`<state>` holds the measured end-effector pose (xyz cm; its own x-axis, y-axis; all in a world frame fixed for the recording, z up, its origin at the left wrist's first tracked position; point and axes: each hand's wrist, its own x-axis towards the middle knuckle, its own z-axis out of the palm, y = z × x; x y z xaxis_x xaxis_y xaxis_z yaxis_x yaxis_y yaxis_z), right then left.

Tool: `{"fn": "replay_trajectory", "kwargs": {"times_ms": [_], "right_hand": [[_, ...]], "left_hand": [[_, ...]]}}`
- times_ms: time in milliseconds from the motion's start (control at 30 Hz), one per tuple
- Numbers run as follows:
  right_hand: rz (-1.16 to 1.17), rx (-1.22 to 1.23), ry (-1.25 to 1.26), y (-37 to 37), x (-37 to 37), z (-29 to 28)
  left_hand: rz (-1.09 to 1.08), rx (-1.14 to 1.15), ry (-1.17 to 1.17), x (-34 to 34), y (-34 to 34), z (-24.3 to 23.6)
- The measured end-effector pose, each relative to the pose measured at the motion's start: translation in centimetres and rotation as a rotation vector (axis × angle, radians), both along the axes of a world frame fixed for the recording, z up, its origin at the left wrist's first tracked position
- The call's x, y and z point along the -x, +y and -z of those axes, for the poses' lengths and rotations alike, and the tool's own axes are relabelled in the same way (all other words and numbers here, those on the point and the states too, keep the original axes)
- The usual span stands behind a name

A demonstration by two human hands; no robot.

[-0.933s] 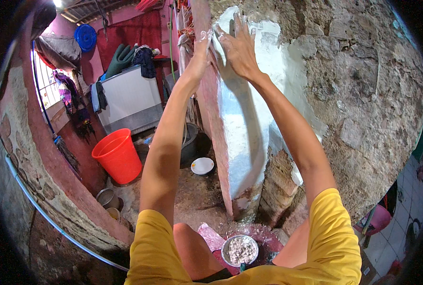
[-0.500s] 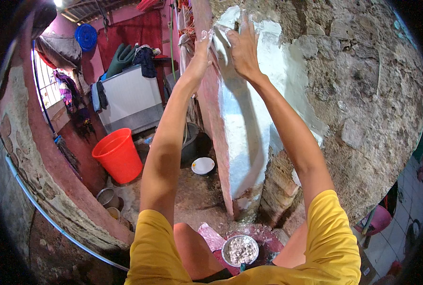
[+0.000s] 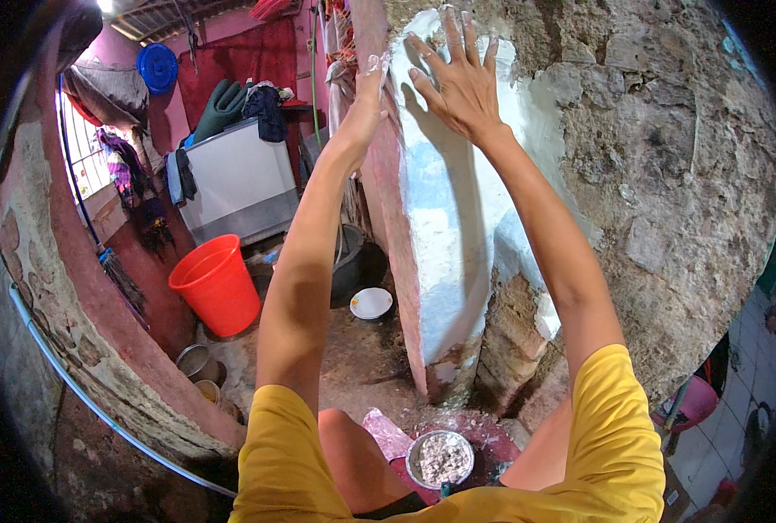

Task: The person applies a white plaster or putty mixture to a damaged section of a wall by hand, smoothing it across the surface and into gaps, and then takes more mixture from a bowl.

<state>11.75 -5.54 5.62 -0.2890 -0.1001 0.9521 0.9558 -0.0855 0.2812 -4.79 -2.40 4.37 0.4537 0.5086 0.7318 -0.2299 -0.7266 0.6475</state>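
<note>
My right hand (image 3: 463, 91) lies spread on the white-coated strip (image 3: 440, 227) of the rough wall, its fingers apart and smeared with white. Against the pink side of the wall's edge rests my left hand (image 3: 367, 109), fingers stretched upward and white at the tips; it holds nothing that I can see. Smooth white and pale blue patches run down this strip toward the floor. Low between my knees stands a round bowl (image 3: 440, 460) of lumpy whitish paste, with a dark handle at its near rim.
Bare, crumbly wall (image 3: 650, 174) spreads to the right. At left are a red bucket (image 3: 218, 288), a white chest-like appliance (image 3: 240, 179) and a pale blue hose (image 3: 100, 410). A white plate (image 3: 371, 303) lies on the floor beside a dark tub (image 3: 347, 257).
My right hand has moved slightly right, and its fingers have spread over the white coating. My left hand has stayed nearly still at the wall's edge.
</note>
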Motion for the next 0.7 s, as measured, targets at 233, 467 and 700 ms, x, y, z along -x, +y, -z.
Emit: {"fn": "replay_trajectory", "kwargs": {"times_ms": [233,467,700], "right_hand": [[0.059,0.05,-0.023,-0.5,-0.8,-0.2],[0.008,0.051,-0.131,-0.8,-0.9,-0.7],[0.135,0.069,-0.153,-1.0,-1.1,-0.9]], "left_hand": [[0.037,-0.025,0.027,-0.1,0.3,-0.2],[0.039,-0.036,0.015,0.0,0.0,-0.2],[0.016,-0.014,-0.001,0.1,-0.1,0.0]]}}
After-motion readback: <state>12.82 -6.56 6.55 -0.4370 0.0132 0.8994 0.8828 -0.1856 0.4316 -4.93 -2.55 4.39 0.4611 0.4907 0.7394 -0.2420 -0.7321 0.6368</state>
